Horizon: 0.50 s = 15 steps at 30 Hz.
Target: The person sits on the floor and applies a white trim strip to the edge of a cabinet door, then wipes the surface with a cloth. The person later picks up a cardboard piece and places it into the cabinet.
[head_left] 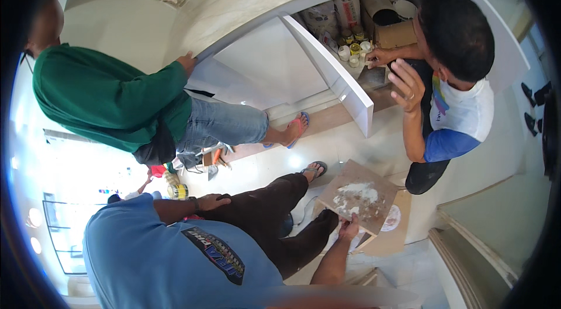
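Note:
My right hand grips the near edge of a brown square board smeared with white paste and holds it level above the floor. A second brown board lies on the floor just under it. My left hand, with a watch on the wrist, rests flat on my thigh over dark brown trousers and holds nothing. My foot in a sandal points toward the cabinet.
A person in a white and blue shirt crouches at the open white cabinet door, one hand among small jars inside. A person in a green top stands at left, one hand on the stone counter edge. Tools lie on the pale floor.

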### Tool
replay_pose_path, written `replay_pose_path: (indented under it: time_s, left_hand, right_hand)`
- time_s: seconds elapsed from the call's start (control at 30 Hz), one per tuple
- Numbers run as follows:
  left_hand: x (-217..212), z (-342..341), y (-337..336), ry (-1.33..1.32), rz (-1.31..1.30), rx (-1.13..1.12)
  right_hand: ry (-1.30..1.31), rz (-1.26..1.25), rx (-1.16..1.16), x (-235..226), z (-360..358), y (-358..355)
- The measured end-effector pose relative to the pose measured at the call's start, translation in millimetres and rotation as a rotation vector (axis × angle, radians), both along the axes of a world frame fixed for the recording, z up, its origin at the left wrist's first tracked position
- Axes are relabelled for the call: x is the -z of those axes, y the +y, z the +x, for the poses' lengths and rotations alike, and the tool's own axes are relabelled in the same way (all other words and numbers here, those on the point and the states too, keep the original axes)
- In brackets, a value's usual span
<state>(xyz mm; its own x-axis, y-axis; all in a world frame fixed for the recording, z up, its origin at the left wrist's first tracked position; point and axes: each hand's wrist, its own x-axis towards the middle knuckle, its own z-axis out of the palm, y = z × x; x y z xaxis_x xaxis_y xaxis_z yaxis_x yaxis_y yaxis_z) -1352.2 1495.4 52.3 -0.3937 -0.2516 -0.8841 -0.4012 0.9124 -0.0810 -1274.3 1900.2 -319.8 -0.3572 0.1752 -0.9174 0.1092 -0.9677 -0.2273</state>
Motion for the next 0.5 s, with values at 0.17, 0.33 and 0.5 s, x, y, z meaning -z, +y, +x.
replay_pose_path:
  time_s: [0.17, 0.33, 0.5]
  left_hand:
    - [39.6, -2.2, -2.0, 0.042, 0.103, -0.070]
    - [121.3, -11.0, -31.1, 0.034, 0.064, 0.021]
    - [193.1, -45.8, -59.7, 0.005, 0.063, 0.042]
  right_hand:
    - [0.007, 0.010, -0.124, -27.9, -5.4, 12.4]
    - [0.018, 0.000, -0.003, -37.0, -7.5, -5.6]
    - [0.075, 0.097, 0.020, -42.7, -8.7, -34.5]
